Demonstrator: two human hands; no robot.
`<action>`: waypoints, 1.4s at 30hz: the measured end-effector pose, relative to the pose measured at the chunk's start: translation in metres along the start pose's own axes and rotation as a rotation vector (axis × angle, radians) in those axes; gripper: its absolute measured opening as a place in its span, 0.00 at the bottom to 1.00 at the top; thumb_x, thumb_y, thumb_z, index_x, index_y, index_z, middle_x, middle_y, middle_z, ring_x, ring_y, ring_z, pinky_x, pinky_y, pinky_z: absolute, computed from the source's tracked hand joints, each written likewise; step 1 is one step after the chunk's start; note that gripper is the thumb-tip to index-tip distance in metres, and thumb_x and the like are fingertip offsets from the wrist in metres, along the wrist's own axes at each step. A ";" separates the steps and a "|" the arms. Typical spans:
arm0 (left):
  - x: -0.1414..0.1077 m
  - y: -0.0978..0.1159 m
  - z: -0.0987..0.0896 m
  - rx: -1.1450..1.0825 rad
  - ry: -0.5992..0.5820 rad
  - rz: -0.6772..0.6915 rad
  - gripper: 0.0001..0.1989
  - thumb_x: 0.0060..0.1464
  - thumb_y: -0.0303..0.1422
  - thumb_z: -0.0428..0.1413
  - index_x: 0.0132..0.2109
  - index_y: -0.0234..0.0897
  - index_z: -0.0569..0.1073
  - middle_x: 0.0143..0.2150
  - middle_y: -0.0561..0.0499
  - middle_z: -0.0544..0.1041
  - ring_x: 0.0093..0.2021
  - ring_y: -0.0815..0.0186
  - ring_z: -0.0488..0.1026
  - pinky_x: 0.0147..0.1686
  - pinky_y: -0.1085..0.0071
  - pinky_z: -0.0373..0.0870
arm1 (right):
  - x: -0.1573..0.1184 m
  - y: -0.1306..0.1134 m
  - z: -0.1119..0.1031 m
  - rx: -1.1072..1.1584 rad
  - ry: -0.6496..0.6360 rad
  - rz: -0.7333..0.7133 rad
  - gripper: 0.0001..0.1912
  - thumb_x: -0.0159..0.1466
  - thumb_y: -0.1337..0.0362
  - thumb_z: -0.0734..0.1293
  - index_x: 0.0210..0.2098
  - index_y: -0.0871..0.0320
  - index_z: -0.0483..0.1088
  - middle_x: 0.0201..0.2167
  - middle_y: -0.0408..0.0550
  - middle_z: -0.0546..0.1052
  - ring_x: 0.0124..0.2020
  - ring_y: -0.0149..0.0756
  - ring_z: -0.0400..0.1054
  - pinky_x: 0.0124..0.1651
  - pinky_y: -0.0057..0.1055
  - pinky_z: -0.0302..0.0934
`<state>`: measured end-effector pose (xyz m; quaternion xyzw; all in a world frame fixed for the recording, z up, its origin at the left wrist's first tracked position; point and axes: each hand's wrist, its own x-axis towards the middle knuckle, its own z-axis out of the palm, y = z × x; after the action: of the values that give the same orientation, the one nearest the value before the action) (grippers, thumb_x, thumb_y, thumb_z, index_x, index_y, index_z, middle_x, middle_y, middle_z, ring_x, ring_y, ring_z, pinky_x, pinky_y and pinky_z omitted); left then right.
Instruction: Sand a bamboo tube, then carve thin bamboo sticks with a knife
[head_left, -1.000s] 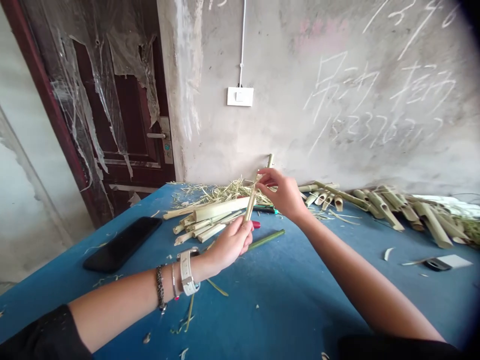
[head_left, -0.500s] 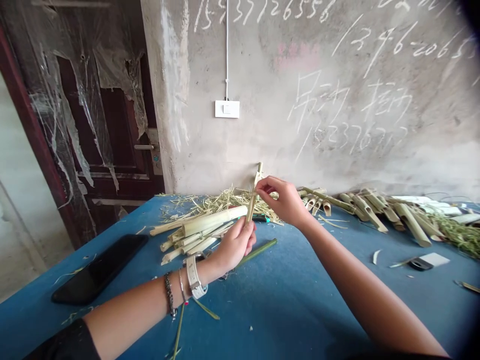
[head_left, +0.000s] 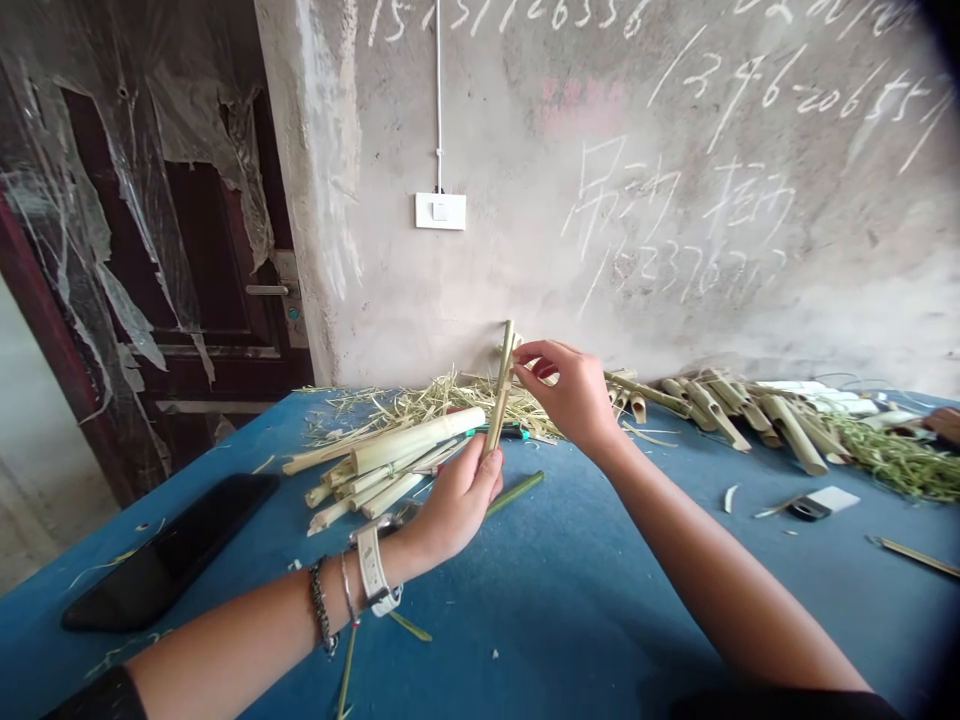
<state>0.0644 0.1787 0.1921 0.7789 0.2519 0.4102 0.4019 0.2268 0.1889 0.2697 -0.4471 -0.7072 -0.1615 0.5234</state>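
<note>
My left hand is wrapped round the lower end of a thin bamboo piece, which stands nearly upright and leans slightly right. Close to its upper part, my right hand has thumb and forefinger pinched together at the piece's right side; whether they grip a sliver of it is too small to tell. Pale split bamboo pieces lie in a pile left of my left hand. Behind them is a heap of thin shavings, and a green stem lies under my left hand.
On the blue table, a black phone lies at the left. Cut bamboo tubes and green shavings are at the back right, with a white and black object nearer.
The camera view has shifted slightly to the right. The bamboo piece is turned a little, showing a greener side, and my left hand still holds it.
</note>
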 end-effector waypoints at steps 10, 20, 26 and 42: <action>0.001 -0.001 0.001 -0.091 -0.034 -0.017 0.14 0.62 0.42 0.39 0.35 0.38 0.59 0.21 0.60 0.56 0.20 0.75 0.53 0.23 0.73 0.53 | -0.001 0.004 0.000 -0.015 0.089 -0.059 0.05 0.59 0.69 0.60 0.30 0.58 0.69 0.27 0.44 0.72 0.25 0.27 0.65 0.30 0.25 0.60; 0.004 -0.006 0.001 -0.231 0.007 -0.052 0.15 0.60 0.45 0.40 0.37 0.37 0.59 0.20 0.60 0.56 0.18 0.76 0.53 0.19 0.75 0.51 | 0.001 -0.005 -0.011 0.276 -0.388 -0.129 0.04 0.58 0.68 0.61 0.29 0.59 0.68 0.25 0.42 0.70 0.25 0.25 0.63 0.30 0.25 0.59; 0.003 -0.002 0.000 -0.204 -0.010 -0.033 0.15 0.61 0.45 0.40 0.37 0.38 0.59 0.21 0.60 0.56 0.19 0.75 0.53 0.20 0.76 0.52 | 0.008 0.012 -0.038 0.551 -0.785 0.095 0.07 0.57 0.61 0.64 0.30 0.59 0.68 0.20 0.40 0.69 0.21 0.26 0.64 0.24 0.25 0.57; 0.001 -0.004 0.001 0.001 0.077 0.005 0.14 0.62 0.42 0.39 0.35 0.37 0.60 0.21 0.59 0.58 0.21 0.73 0.57 0.27 0.72 0.58 | -0.004 -0.009 0.002 -0.052 -0.282 -0.041 0.11 0.58 0.62 0.64 0.40 0.58 0.68 0.30 0.43 0.70 0.25 0.27 0.62 0.30 0.26 0.56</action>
<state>0.0658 0.1810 0.1888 0.7633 0.2657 0.4409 0.3904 0.2189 0.1833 0.2673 -0.4645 -0.7782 -0.1259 0.4035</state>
